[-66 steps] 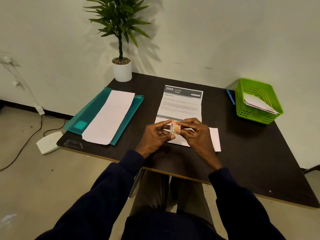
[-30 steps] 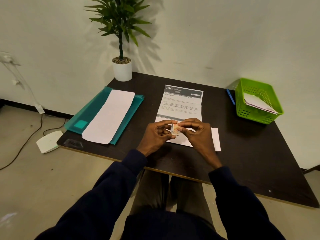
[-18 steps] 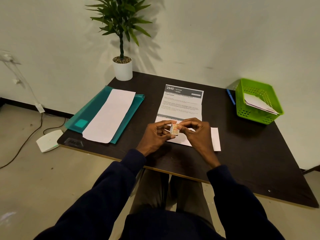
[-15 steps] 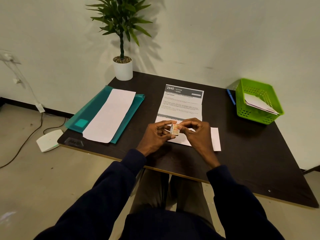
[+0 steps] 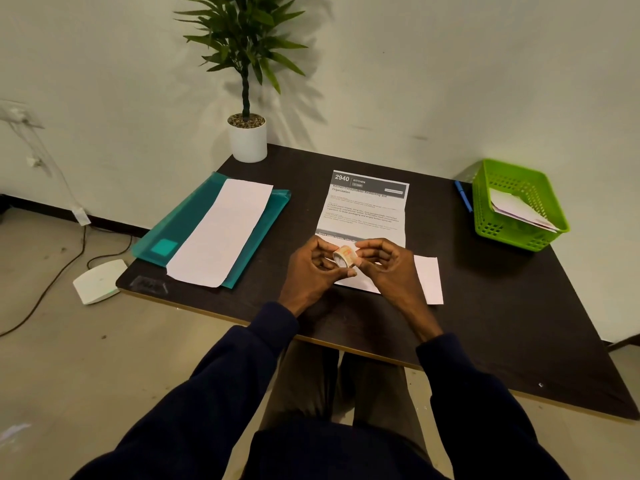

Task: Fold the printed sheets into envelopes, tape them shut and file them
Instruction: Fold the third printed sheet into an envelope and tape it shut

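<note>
step: taping, judged | we hold the tape roll (image 5: 344, 256) above the printed sheet (image 5: 367, 209), left hand (image 5: 313, 268) and right hand (image 5: 384, 265) both pinching it | next: free the tape end

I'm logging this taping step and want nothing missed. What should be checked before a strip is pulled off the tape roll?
1. Grip on the small roll of tape: ok, the left hand and the right hand both pinch it.
2. Free tape end found: cannot tell, too small to see.
3. Fold of the printed white sheet: not ok, its headed part lies open on the dark table.
4. The white paper strip under the hands lying flat: ok.
5. The green plastic basket ready for filing: ok, it stands at the right with folded papers inside.
</note>
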